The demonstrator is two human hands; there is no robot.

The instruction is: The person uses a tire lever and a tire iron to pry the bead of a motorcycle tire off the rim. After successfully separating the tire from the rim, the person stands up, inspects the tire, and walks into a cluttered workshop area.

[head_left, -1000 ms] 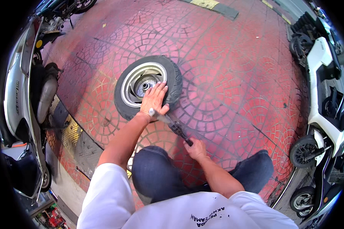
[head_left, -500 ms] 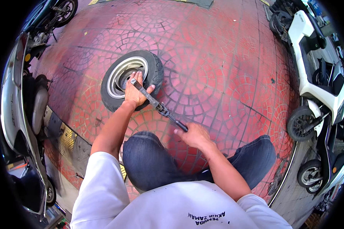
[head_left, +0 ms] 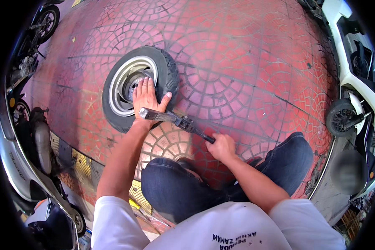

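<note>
A motorcycle wheel with a black tyre and silver rim lies on the red patterned paving. My left hand rests spread on its near side, fingers over the rim and hub. My right hand is closed round the dark handle of a long metal hand tool with a jointed middle. The tool's flat silver end hangs over the back of my left wrist; whether it touches cannot be told. My bent knees in jeans are below both hands.
Parked motorcycles line the left side; white scooters stand along the right. A grey strip with yellow tactile tiles runs along the lower left, and a pale kerb edge borders the paving at the lower right.
The tool's silver end was over my left fingers half a second ago and is now back down over the wrist. My left hand stays on the wheel; the view has shifted.
</note>
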